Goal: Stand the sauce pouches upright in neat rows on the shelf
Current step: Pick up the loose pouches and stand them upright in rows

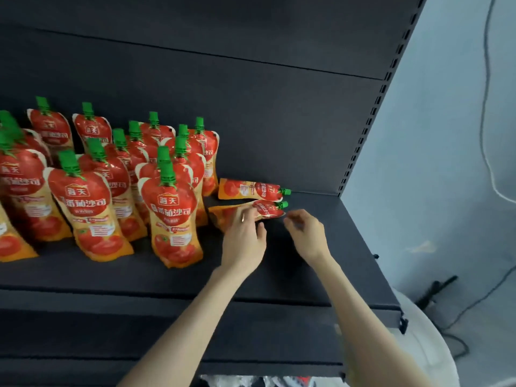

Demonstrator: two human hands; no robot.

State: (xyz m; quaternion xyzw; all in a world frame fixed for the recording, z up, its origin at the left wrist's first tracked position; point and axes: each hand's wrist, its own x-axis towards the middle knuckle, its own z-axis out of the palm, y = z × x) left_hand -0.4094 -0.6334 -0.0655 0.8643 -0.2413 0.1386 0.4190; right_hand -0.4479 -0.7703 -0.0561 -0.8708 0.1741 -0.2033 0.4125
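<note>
Several red and orange sauce pouches with green caps stand upright in rows on the left half of the dark shelf [321,247]; the nearest standing pouch [173,216] is at the front of the group. Two pouches lie flat to their right, caps pointing right: a far lying pouch [251,189] and a near lying pouch [265,209]. My left hand [244,240] lies over the near lying pouch, its fingers on the pouch's middle and covering part of it. My right hand [305,233] hovers just right of that pouch's cap, fingers loosely curled, holding nothing.
The shelf's right part, right of my hands, is bare up to the slotted upright post [371,121]. A black back panel [251,107] rises behind. A pale wall with hanging cables [488,107] is on the right. A lower shelf edge [251,325] runs below.
</note>
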